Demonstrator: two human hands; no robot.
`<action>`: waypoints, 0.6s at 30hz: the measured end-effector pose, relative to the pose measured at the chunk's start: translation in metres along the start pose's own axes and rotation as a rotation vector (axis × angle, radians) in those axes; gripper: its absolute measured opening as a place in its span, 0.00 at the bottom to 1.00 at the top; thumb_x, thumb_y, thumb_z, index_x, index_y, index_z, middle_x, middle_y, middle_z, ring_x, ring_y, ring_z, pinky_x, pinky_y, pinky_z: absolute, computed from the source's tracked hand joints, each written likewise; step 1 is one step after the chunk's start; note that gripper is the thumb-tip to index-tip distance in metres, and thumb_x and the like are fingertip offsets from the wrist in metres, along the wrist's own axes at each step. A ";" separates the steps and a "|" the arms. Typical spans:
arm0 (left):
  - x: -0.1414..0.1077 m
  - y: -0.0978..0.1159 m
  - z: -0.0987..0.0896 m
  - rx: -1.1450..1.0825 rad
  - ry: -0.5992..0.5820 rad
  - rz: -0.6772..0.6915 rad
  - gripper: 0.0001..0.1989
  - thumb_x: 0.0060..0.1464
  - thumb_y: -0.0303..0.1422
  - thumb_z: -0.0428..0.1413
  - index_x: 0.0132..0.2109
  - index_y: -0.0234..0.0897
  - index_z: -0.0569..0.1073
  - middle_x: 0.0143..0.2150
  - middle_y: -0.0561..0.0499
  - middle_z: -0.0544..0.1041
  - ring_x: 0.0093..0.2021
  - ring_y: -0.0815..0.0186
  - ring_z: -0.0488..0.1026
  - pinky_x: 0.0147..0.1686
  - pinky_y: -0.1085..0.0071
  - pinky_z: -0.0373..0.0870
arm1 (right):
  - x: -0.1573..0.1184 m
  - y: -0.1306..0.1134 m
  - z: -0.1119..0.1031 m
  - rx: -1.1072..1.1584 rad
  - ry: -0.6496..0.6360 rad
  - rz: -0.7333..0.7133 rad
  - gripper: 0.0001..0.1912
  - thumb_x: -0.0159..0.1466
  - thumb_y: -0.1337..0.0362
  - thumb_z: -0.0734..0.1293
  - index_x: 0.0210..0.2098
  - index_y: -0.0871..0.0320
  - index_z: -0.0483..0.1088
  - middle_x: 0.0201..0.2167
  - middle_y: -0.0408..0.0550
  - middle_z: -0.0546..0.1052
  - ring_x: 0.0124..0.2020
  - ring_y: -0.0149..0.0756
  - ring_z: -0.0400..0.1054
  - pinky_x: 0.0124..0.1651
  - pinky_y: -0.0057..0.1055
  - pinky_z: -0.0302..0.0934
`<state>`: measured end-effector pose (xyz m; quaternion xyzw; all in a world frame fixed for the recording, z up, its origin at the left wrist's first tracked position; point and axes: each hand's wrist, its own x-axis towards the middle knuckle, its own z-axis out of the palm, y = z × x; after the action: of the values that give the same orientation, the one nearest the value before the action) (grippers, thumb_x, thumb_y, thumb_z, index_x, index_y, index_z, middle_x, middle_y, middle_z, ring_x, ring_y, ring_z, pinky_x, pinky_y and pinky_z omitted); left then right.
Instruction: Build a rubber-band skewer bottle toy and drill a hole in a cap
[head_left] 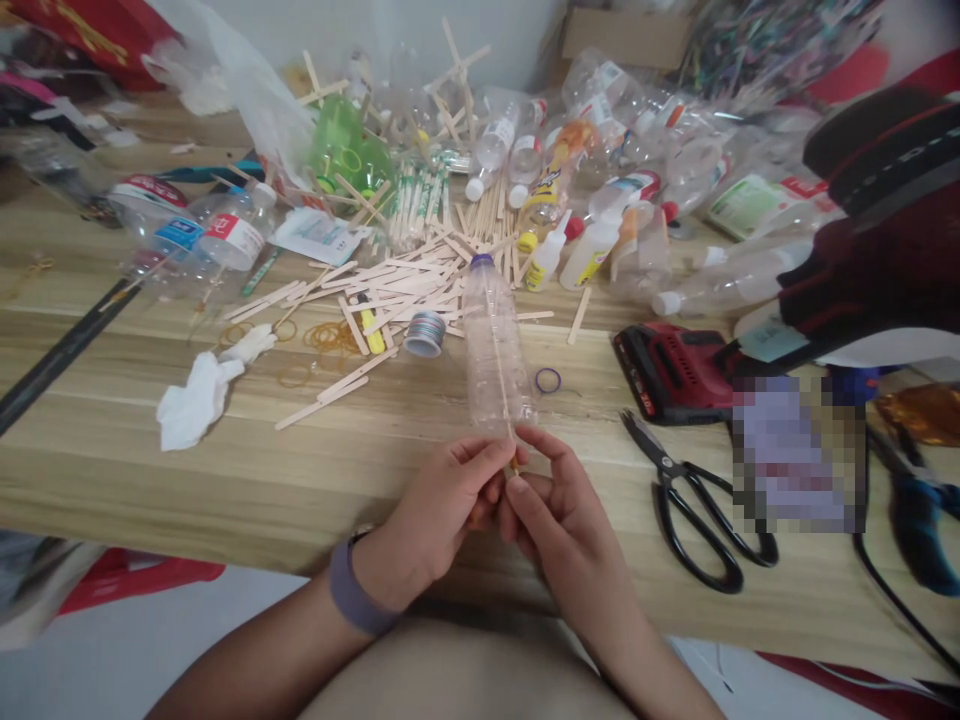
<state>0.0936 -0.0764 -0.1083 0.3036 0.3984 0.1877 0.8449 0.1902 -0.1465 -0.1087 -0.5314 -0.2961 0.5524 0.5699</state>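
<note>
Near the table's front edge, my left hand (469, 485) and my right hand (551, 500) meet, both pinching a thin wooden stick (502, 380). Something orange-brown is wrapped round its lower part, between my fingertips. The stick points away from me, over or against a clear plastic bottle (487, 340) with a purple cap end. The bottle lies just beyond my fingers, its base toward me. A purple ring (547, 380) lies to its right, and a spool of cord (424, 333) stands on its left. My lower fingers are curled and partly hidden.
Behind the bottle are piled flat wooden sticks (405, 285) and several plastic bottles. Black-handled scissors (690, 500) and a red-black power tool (675, 370) lie on the right. On the left are rubber bands (330, 338), crumpled white tissue (196, 400) and a dark bar (67, 350).
</note>
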 end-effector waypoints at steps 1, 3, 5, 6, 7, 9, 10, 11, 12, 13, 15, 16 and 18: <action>-0.001 0.000 0.001 0.003 0.005 0.009 0.14 0.50 0.43 0.59 0.28 0.37 0.69 0.16 0.61 0.60 0.14 0.76 0.59 0.16 0.77 0.50 | 0.000 0.000 0.001 0.012 -0.006 -0.002 0.21 0.66 0.56 0.65 0.52 0.57 0.56 0.18 0.34 0.68 0.18 0.26 0.58 0.19 0.22 0.46; -0.004 0.000 0.002 0.007 0.012 0.031 0.14 0.50 0.42 0.58 0.26 0.37 0.68 0.15 0.61 0.60 0.14 0.76 0.58 0.16 0.76 0.48 | 0.000 0.000 0.002 0.039 -0.011 0.001 0.19 0.66 0.55 0.66 0.51 0.57 0.57 0.18 0.34 0.67 0.18 0.26 0.58 0.20 0.22 0.48; -0.006 -0.001 0.002 0.006 0.003 0.038 0.14 0.50 0.40 0.58 0.25 0.37 0.67 0.15 0.61 0.59 0.15 0.76 0.58 0.16 0.76 0.48 | -0.001 0.001 0.003 0.066 -0.008 0.002 0.20 0.66 0.55 0.66 0.51 0.56 0.58 0.17 0.34 0.68 0.18 0.26 0.59 0.20 0.22 0.49; -0.007 -0.001 0.002 0.000 -0.005 0.033 0.13 0.50 0.40 0.58 0.25 0.37 0.67 0.15 0.61 0.59 0.15 0.76 0.58 0.16 0.76 0.48 | -0.001 0.002 0.004 0.073 -0.006 0.000 0.20 0.66 0.55 0.66 0.52 0.56 0.58 0.17 0.34 0.68 0.18 0.26 0.59 0.21 0.22 0.50; -0.008 -0.002 0.002 -0.007 -0.012 0.028 0.13 0.50 0.39 0.58 0.24 0.37 0.67 0.15 0.61 0.59 0.15 0.76 0.58 0.16 0.76 0.48 | -0.001 0.002 0.004 0.079 -0.006 -0.001 0.21 0.66 0.55 0.66 0.52 0.56 0.58 0.18 0.34 0.68 0.18 0.25 0.59 0.21 0.22 0.50; -0.010 -0.002 0.001 -0.019 -0.018 0.022 0.14 0.50 0.39 0.57 0.23 0.37 0.65 0.16 0.60 0.59 0.16 0.75 0.58 0.17 0.75 0.49 | -0.002 0.002 0.004 0.087 -0.014 0.001 0.21 0.66 0.55 0.67 0.53 0.56 0.58 0.18 0.34 0.69 0.18 0.25 0.59 0.21 0.22 0.51; -0.011 -0.003 0.001 -0.026 -0.019 0.018 0.16 0.50 0.39 0.57 0.22 0.37 0.64 0.15 0.60 0.59 0.16 0.75 0.58 0.18 0.75 0.49 | -0.003 0.002 0.003 0.089 -0.017 0.005 0.22 0.66 0.55 0.67 0.53 0.56 0.58 0.18 0.34 0.69 0.19 0.26 0.60 0.21 0.22 0.51; -0.012 -0.003 0.001 -0.035 -0.021 0.013 0.18 0.51 0.40 0.57 0.21 0.37 0.62 0.15 0.60 0.59 0.17 0.75 0.59 0.18 0.75 0.51 | -0.003 0.001 0.003 0.090 -0.017 0.009 0.22 0.65 0.55 0.67 0.53 0.56 0.58 0.18 0.34 0.69 0.19 0.26 0.61 0.22 0.22 0.51; -0.012 -0.002 0.001 -0.045 -0.025 0.006 0.19 0.52 0.41 0.56 0.20 0.37 0.60 0.15 0.59 0.59 0.17 0.75 0.60 0.19 0.75 0.51 | -0.004 0.000 0.003 0.087 -0.013 0.014 0.22 0.65 0.55 0.67 0.54 0.57 0.58 0.18 0.34 0.69 0.20 0.26 0.61 0.22 0.22 0.51; -0.012 -0.002 0.001 -0.054 -0.028 0.000 0.20 0.53 0.41 0.55 0.20 0.37 0.59 0.15 0.59 0.59 0.17 0.75 0.60 0.19 0.75 0.52 | -0.004 -0.001 0.003 0.079 -0.008 0.019 0.23 0.65 0.55 0.67 0.54 0.57 0.57 0.18 0.34 0.69 0.20 0.27 0.62 0.22 0.23 0.51; -0.011 -0.002 0.001 -0.069 -0.022 0.000 0.20 0.55 0.43 0.54 0.21 0.37 0.61 0.16 0.60 0.59 0.16 0.75 0.60 0.18 0.75 0.49 | -0.005 -0.002 0.003 0.048 -0.010 0.027 0.22 0.65 0.55 0.67 0.53 0.56 0.57 0.19 0.34 0.69 0.20 0.27 0.61 0.22 0.23 0.51; -0.010 -0.002 0.001 -0.069 -0.018 0.008 0.20 0.55 0.44 0.54 0.22 0.37 0.61 0.16 0.60 0.59 0.16 0.75 0.58 0.18 0.75 0.48 | -0.006 -0.003 0.003 0.035 -0.016 0.029 0.22 0.65 0.55 0.67 0.53 0.56 0.57 0.19 0.34 0.69 0.20 0.27 0.61 0.22 0.23 0.50; -0.009 -0.003 0.001 -0.055 -0.019 0.028 0.20 0.54 0.45 0.56 0.22 0.38 0.60 0.15 0.61 0.57 0.15 0.76 0.56 0.17 0.74 0.46 | -0.006 -0.003 0.003 0.031 -0.014 0.026 0.21 0.65 0.55 0.66 0.52 0.56 0.56 0.18 0.34 0.68 0.19 0.26 0.59 0.21 0.23 0.48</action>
<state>0.0892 -0.0842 -0.1052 0.2875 0.3810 0.2074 0.8539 0.1869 -0.1504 -0.1040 -0.5224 -0.2843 0.5679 0.5690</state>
